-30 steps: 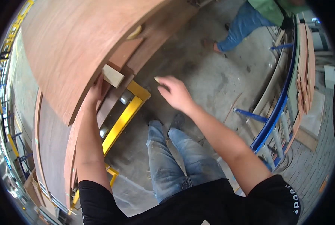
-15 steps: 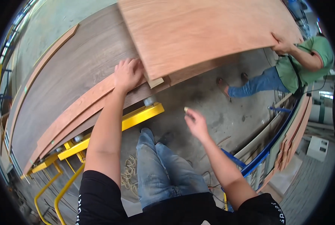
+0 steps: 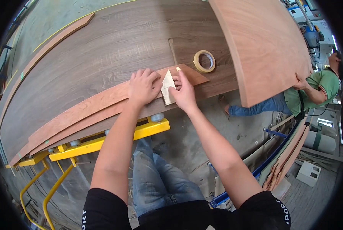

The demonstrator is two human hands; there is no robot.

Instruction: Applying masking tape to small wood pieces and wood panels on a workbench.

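My left hand (image 3: 142, 87) lies flat on a long reddish-brown wooden strip (image 3: 83, 111) that rests on a large dark wood-grain panel (image 3: 102, 50). My right hand (image 3: 183, 92) pinches a small pale block (image 3: 167, 87) against the end of that strip, thumb and fingers around it. My left fingertips touch the block's other side. A roll of tan masking tape (image 3: 204, 61) lies on the panel just beyond my right hand.
A big reddish plywood sheet (image 3: 271, 42) is held at the right by another person in a green shirt (image 3: 317, 90). Yellow metal roller frame (image 3: 102, 142) carries the panel. Blue rack with stacked boards (image 3: 282, 153) stands at the lower right. Concrete floor lies below.
The plywood sheet has moved off to the right, uncovering the panel and tape roll. My right hand came up from mid-air onto the pale block; my left hand moved to the strip beside it.
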